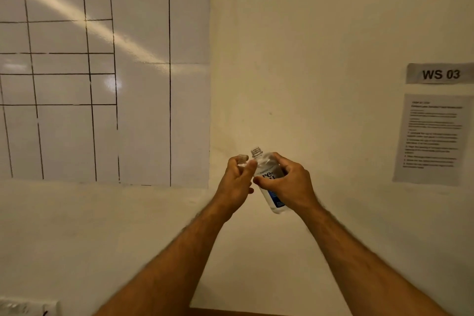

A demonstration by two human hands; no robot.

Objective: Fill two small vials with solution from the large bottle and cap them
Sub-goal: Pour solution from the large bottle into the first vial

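Lab-style workstation: "WS 03" sign [440, 74], posted instruction sheet [433, 138], gridded whiteboard [102, 67].

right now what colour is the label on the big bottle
White with a blue lower panel on the large bottle, seen in the head view.

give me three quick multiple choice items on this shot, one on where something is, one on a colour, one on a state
1. Where is the WS 03 sign?
A. on the wall at right, above a printed sheet
B. on the gridded whiteboard
C. on the large bottle

2. What colour is the lower part of the large bottle label?
A. red
B. blue
C. green

3. What state is the large bottle's neck in?
A. capped
B. uncapped, threads bare
C. taped over

Answers:
1 A, it hangs on the wall above the printed sheet.
2 B, a blue panel shows beside the right hand.
3 B, no cap sits on the threads; the left hand holds a small vial, also uncapped.
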